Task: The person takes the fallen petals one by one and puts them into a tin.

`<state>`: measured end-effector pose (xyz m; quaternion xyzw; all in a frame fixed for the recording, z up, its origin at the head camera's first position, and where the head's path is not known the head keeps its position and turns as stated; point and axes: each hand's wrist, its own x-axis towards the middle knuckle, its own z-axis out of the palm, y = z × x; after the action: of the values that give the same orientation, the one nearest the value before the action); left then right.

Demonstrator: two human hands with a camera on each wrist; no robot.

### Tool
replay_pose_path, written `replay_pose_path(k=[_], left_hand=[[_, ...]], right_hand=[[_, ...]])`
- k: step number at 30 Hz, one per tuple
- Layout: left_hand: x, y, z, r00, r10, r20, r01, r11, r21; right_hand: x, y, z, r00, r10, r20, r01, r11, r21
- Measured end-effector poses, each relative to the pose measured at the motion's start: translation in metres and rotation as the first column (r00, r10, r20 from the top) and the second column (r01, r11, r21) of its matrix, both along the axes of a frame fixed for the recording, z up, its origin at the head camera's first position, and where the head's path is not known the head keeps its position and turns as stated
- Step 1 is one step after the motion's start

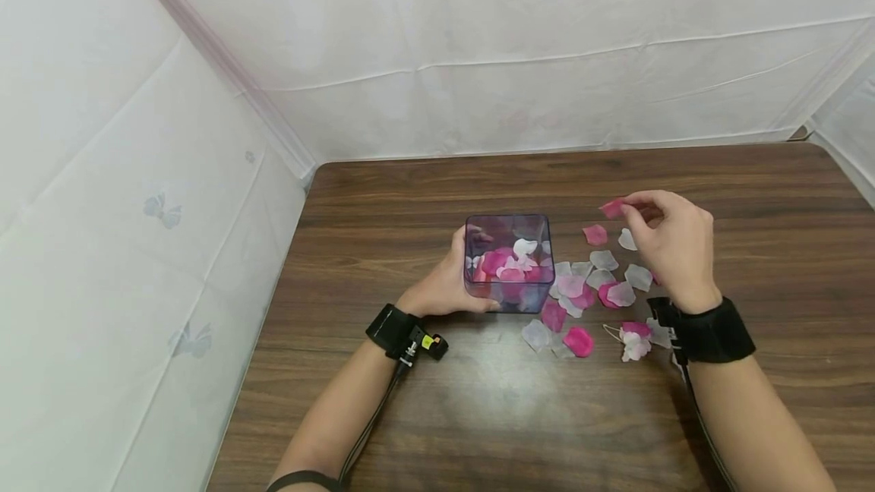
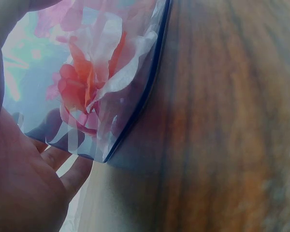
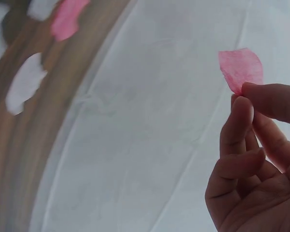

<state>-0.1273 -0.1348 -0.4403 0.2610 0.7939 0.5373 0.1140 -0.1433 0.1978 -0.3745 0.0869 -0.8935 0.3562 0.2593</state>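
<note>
Nearest the camera, at the lower edge of the head view, the left forearm (image 1: 338,408) points toward one o'clock, twelve being the far edge of the counter (image 1: 383,234). At its end the left hand (image 1: 447,279) grips a see-through, open-topped box (image 1: 509,282) from the box's nine o'clock side, thumb along the near wall. Whether the base touches the counter I cannot tell. The opening looks about square, with no marked long axis, and a heap of petals (image 1: 506,264) lies inside.

Loose petals (image 1: 604,260) spread over the counter from the box's three o'clock to its five, many of them between the two hands. Right of these, the right hand (image 1: 673,249) is raised, thumb and finger pinching one pink petal (image 3: 244,67) by its narrow end, its broad end pointing to about nine o'clock in the head view.

The relation that matters: from that pinched petal the box opening lies near eight o'clock, a little apart and nearer the wearer, with the left hand beyond it.
</note>
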Motion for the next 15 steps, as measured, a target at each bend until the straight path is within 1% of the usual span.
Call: replay_pose_path(k=[4, 7, 11, 15], left_hand=[[0.001, -0.001, 0.001, 1.0, 0.007, 0.014, -0.007, 1.0, 0.001], [0.002, -0.003, 0.001, 1.0, 0.012, 0.026, -0.012, 1.0, 0.002], [0.003, -0.004, 0.002, 1.0, 0.008, 0.03, -0.008, 1.0, 0.0], [0.002, -0.004, 0.002, 0.999, 0.006, 0.037, -0.006, 1.0, 0.002]], right_hand=[[0.008, -0.014, 0.007, 0.994, 0.051, -0.099, -0.054, 0.998, -0.03], [0.014, -0.026, 0.011, 0.984, 0.086, -0.153, -0.096, 0.994, -0.057], [0.023, -0.041, 0.014, 0.972, 0.142, -0.186, -0.156, 0.985, -0.067], [0.029, -0.054, 0.014, 0.961, 0.203, -0.19, -0.214, 0.976, -0.038]])
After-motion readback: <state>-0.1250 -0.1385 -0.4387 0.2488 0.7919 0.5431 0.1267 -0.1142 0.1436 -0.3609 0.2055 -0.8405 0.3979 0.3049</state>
